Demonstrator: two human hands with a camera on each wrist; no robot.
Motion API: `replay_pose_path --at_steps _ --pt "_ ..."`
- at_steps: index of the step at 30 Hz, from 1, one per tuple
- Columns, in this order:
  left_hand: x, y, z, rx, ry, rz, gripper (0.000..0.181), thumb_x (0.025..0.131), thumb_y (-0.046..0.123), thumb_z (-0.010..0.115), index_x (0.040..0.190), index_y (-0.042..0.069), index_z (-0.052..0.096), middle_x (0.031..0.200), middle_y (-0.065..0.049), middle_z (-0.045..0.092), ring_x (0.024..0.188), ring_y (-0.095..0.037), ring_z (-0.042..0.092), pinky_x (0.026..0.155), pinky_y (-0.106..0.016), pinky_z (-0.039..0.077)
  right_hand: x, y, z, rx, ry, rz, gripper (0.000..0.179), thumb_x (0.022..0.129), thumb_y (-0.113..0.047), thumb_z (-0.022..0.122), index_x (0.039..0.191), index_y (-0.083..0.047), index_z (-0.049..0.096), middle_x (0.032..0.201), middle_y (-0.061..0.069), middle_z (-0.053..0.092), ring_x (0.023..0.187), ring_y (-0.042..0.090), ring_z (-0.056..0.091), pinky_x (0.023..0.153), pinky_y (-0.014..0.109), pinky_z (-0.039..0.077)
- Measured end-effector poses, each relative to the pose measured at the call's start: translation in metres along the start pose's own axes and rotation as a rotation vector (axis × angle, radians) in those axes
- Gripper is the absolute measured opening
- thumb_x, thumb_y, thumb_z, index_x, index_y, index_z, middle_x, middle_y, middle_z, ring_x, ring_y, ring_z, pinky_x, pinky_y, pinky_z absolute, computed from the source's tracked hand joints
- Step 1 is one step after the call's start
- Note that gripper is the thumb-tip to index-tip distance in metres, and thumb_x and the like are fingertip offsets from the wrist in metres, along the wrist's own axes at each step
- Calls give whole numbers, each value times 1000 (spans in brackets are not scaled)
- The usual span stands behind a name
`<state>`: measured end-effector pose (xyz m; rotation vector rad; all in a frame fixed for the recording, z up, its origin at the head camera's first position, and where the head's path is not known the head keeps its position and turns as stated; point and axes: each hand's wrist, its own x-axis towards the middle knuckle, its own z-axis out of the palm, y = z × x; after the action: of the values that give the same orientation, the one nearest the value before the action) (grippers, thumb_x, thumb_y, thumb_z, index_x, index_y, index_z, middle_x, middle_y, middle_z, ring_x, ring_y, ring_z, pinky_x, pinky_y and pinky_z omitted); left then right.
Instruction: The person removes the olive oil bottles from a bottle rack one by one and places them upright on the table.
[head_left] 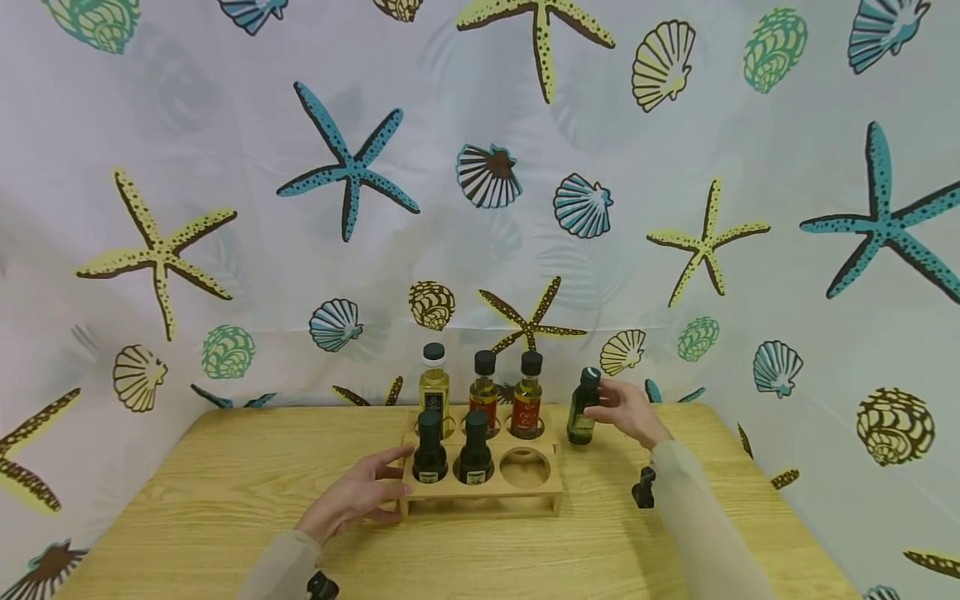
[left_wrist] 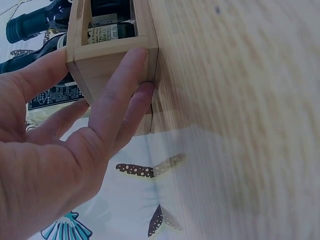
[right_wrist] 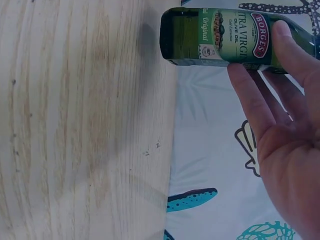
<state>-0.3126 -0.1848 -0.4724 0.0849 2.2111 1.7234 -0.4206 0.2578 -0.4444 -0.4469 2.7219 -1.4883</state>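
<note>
My right hand (head_left: 628, 410) holds a green glass olive oil bottle (right_wrist: 220, 37), thumb on one side and fingers on the other. The bottle is nearly upright, right of a two-tier wooden bottle rack (head_left: 483, 490); whether its base touches the table I cannot tell. My left hand (head_left: 363, 492) rests against the rack's left end, its fingers spread and fairly straight on the end panel (left_wrist: 102, 70). Two dark bottles (head_left: 430, 454) (head_left: 476, 454) stand in the front row, left of a round hole (head_left: 525, 468).
Behind them in the rack stand a pale yellow oil bottle (head_left: 434, 392) and two red-labelled bottles (head_left: 483, 400) (head_left: 527, 408). The wooden table (head_left: 285, 475) runs back to a white curtain (head_left: 420, 258) printed with shells and starfish.
</note>
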Motion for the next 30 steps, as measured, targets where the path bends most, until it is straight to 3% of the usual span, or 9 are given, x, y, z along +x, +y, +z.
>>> replay_pose_path --at_steps 8,17,30 --pt "1 0 0 4 0 5 69 92 7 67 153 15 36 146 -31 38 119 -41 56 78 -52 58 5 7 2 40 -12 8 80 92 -18 71 154 0 25 155 28 30 136 45 41 101 48 49" --pt "0 -1 0 2 3 4 69 92 6 66 153 15 36 146 -31 38 118 -40 57 78 -52 58 6 12 3 23 0 27 76 93 -18 70 154 -1 27 155 27 31 136 45 42 102 50 48" --pt "2 -1 0 -1 -1 8 69 92 7 67 153 15 36 145 -32 37 117 -38 58 78 -51 59 7 8 2 -1 -47 42 70 98 -18 62 155 0 24 157 27 25 140 46 35 106 53 43"
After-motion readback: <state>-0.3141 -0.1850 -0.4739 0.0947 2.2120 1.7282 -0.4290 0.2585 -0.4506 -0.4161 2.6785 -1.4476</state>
